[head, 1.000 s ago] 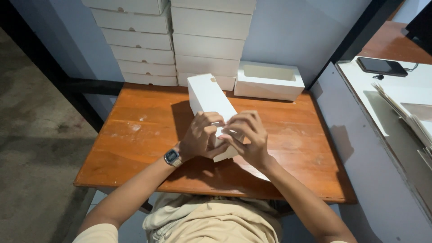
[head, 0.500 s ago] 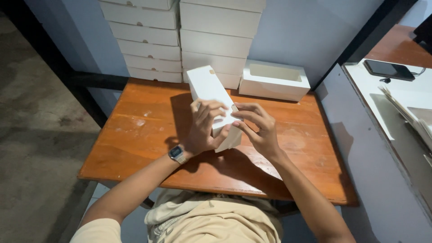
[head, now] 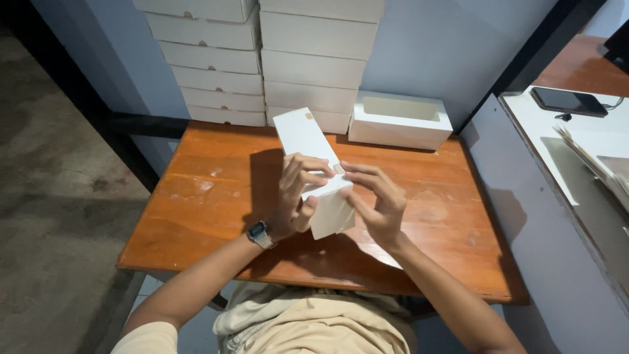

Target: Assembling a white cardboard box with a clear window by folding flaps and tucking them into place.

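Observation:
A long white cardboard box (head: pixel 306 141) is held tilted above the wooden table (head: pixel 196 216), its far end pointing at the wall. My left hand (head: pixel 296 196), with a watch on the wrist, grips the box's near end from the left. My right hand (head: pixel 373 200) touches the near end from the right, fingers spread over the end flap.
Two stacks of flat white boxes (head: pixel 262 59) stand against the blue wall at the back. An open white box with a window (head: pixel 400 120) sits at the back right of the table. A dark phone (head: pixel 567 101) lies on a white counter at right.
The box has tilted up a little and my fingers have shifted on its near end. The camera has moved slightly closer.

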